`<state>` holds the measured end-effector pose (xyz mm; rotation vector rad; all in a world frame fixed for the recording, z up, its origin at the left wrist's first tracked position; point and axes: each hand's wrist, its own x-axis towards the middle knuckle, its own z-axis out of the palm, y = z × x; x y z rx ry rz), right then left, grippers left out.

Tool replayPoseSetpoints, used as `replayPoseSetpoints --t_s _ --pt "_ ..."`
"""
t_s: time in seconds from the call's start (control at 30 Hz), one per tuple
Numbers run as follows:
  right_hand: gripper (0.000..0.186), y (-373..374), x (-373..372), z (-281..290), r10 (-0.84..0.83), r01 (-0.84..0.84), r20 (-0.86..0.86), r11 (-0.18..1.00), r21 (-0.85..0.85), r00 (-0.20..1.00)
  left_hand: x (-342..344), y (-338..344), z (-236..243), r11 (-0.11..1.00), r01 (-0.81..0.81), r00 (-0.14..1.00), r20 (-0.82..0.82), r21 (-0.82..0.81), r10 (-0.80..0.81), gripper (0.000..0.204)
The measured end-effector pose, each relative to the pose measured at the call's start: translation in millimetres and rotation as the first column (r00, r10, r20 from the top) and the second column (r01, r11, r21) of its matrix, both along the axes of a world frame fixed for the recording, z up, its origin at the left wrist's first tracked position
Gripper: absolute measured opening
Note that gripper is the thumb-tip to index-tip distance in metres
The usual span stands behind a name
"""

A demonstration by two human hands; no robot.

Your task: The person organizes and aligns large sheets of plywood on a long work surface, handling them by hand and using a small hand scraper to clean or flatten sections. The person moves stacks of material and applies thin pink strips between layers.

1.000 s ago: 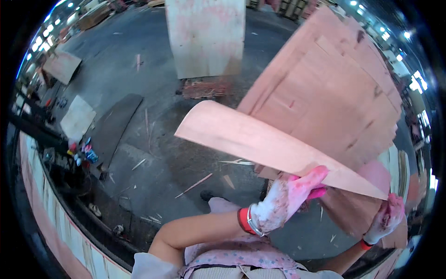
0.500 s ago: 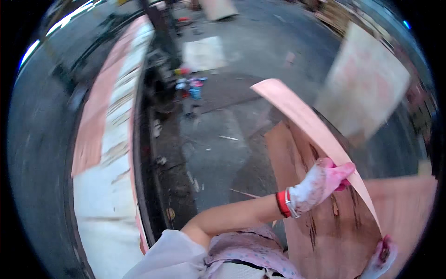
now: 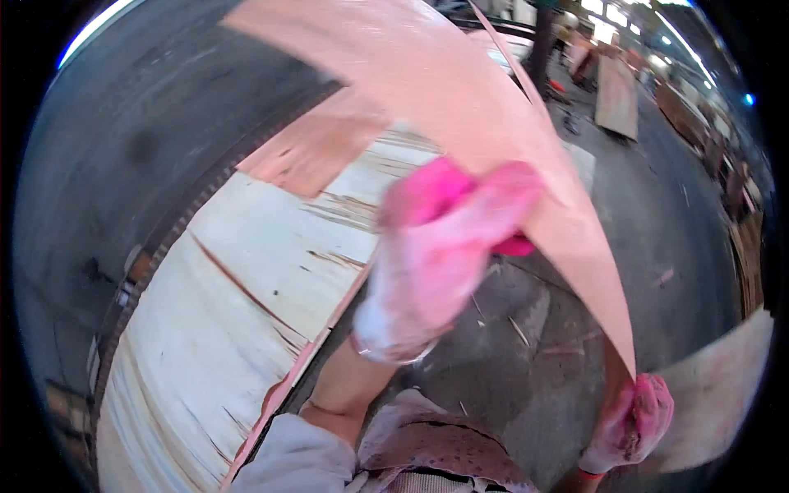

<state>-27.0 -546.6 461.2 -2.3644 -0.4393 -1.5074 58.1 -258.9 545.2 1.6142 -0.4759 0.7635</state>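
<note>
Before you, the sheet (image 3: 485, 99) rises from your right hand (image 3: 637, 417), at its near end, past your left hand (image 3: 440, 246) on its edge. The panel (image 3: 238, 283) lies to your left, the patch (image 3: 316, 144) on it, partly behind the sheet. Splinters (image 3: 519, 331) lie on the floor (image 3: 674, 238) between panel and right hand; a board (image 3: 723, 394) is right of that hand.

Dark grey floor (image 3: 690, 214) stretches away — a bright strip light (image 3: 686, 46) glows at upper right.

The thin sheet (image 3: 468, 90) is salmon pink. The left glove (image 3: 431, 263) and right glove (image 3: 637, 419) mix white with hot pink. Brown streaks mark the white sheet (image 3: 238, 329); the floor (image 3: 678, 205) is dark grey.
</note>
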Motion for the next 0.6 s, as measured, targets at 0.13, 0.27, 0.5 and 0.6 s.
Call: replayPoseSetpoints --t_s 0.13,0.27,0.5,0.6 --pt "0.025 150.3 100.6 27.0 0.627 -0.627 -0.029 0.779 -0.012 0.779 -27.2 156.4 -14.4 0.83 -0.547 0.799 0.231 -0.107 0.556 0.044" --pt "0.031 273.3 180.7 24.7 0.958 -0.897 -0.165 0.278 0.343 0.235 -65.1 279.0 -15.5 0.608 -0.354 0.873 -0.016 -0.711 0.488 0.049" --pt "0.051 440.0 253.6 -104.9 0.801 0.422 0.164 0.12 0.898 -0.576 -218.1 469.3 -126.2 0.583 -0.618 0.768 -0.247 -0.526 0.591 0.058" --pt "0.041 518.5 294.4 -223.2 0.736 0.816 0.523 0.068 0.574 -0.43 -251.1 507.5 -170.9 0.324 -0.634 0.663 -0.278 -0.703 0.695 0.054"
